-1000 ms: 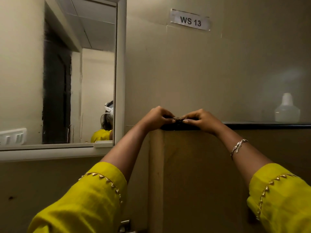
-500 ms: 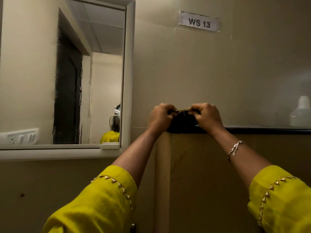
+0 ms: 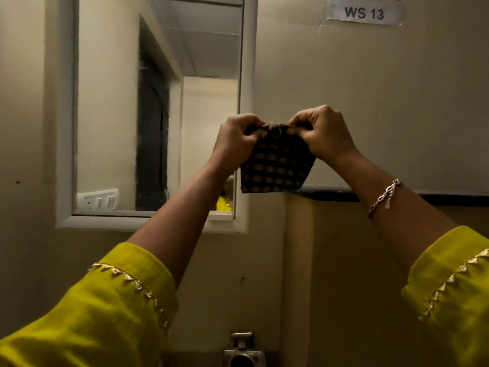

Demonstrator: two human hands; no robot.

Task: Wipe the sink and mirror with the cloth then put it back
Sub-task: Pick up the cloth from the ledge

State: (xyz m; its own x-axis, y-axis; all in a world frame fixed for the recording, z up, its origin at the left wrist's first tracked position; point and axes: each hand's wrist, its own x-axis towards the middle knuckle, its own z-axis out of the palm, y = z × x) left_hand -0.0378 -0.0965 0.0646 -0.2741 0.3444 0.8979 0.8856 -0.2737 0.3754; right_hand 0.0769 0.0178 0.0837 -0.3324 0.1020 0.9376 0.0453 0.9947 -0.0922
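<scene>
A dark checked cloth (image 3: 277, 165) hangs folded in the air in front of the wall, its lower edge just above the black ledge (image 3: 449, 198). My left hand (image 3: 238, 136) pinches its top left corner and my right hand (image 3: 321, 131) pinches its top right corner, both raised at face height. The white-framed mirror (image 3: 127, 115) is on the wall to the left of the cloth; my left hand overlaps its right frame. The sink is out of view; only a metal tap (image 3: 242, 348) shows at the bottom edge.
A boxed-in column (image 3: 370, 274) juts from the wall under the black ledge, right of the mirror. A paper label reading WS 13 (image 3: 363, 12) is stuck high on the wall. The mirror reflects a switch plate (image 3: 98, 200) and a dark doorway.
Both hands have lifted the cloth off the black ledge and raised it, so it now hangs unfolded downward. The view has shifted left and down, and the plastic bottle at right is no longer in frame.
</scene>
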